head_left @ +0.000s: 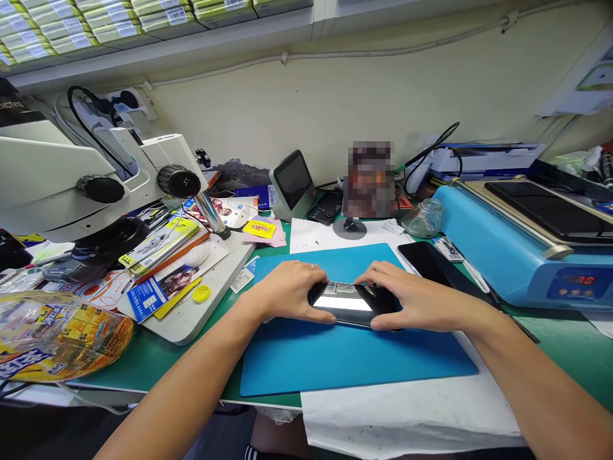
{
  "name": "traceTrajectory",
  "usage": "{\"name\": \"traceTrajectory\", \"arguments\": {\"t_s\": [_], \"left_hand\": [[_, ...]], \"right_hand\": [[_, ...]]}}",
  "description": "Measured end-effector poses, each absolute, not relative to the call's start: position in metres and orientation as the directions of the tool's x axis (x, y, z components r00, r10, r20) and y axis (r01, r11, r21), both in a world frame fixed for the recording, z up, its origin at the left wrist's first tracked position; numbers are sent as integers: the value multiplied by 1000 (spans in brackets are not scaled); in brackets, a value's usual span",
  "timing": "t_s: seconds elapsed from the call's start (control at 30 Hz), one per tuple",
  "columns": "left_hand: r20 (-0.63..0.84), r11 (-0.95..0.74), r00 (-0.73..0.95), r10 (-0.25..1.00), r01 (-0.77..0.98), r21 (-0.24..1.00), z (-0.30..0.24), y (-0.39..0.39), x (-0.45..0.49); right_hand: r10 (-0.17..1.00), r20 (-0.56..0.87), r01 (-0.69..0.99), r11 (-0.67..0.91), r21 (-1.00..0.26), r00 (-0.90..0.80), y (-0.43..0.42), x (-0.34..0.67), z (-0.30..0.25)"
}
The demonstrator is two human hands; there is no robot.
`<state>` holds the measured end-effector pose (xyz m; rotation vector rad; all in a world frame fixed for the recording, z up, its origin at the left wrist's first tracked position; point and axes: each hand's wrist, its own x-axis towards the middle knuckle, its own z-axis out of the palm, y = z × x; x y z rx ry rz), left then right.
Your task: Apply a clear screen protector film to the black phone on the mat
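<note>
A smartphone with a glossy dark face lies sideways over the blue mat, bright reflections across it. My left hand grips its left end, thumb along the near edge and fingers at the far edge. On the opposite end, my right hand holds it the same way. Whether the phone rests on the mat or is lifted slightly, I cannot tell. Just beyond my right hand lies a second dark phone.
A white microscope stands at left on a pale base, with cards and packets. A snack bag lies at the left edge. At right sits a blue heating machine with a red display. A glass jar and a small screen device stand behind.
</note>
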<state>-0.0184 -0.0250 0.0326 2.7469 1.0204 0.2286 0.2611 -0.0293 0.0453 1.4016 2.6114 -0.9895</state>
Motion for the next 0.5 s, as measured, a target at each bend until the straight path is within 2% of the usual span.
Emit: {"name": "traceTrajectory", "arguments": {"t_s": [0.5], "left_hand": [[111,-747,748,654,615,252,32,-24,-22]], "right_hand": [[739,-281,732,396,-554,-612,-29,259,43]]}}
